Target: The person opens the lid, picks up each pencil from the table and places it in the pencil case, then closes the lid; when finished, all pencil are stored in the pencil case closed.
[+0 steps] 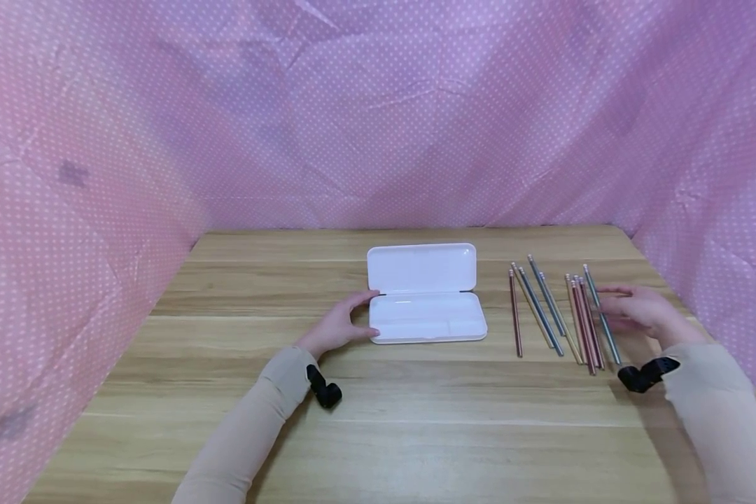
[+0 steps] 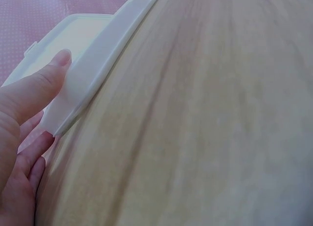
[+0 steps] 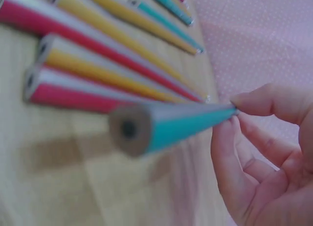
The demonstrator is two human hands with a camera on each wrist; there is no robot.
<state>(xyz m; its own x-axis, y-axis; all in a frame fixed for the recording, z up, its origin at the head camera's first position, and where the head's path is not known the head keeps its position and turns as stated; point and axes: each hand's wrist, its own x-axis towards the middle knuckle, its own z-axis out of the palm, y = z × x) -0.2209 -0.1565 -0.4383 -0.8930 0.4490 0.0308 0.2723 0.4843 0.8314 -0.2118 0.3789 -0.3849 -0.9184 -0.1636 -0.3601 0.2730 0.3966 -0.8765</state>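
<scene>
A white pencil case (image 1: 409,311) lies open on the wooden table, its lid (image 1: 422,269) tipped back on the far side. My left hand (image 1: 335,326) holds the case by its left end, thumb (image 2: 46,84) on the near corner and fingertips by the hinge. At the right, my right hand (image 1: 645,312) pinches a blue pencil (image 3: 188,125) near one end between thumb and fingers. In the right wrist view the pencil's unsharpened end points at the camera, raised off the table. Beside it lie several red, gold and blue pencils (image 1: 584,325).
More pencils (image 1: 537,304) lie between the case and the pencils beside my right hand. The wooden table (image 1: 441,434) is bounded by a pink dotted cloth (image 1: 378,126) at the back and sides. A small divider (image 1: 449,327) crosses part of the case's base.
</scene>
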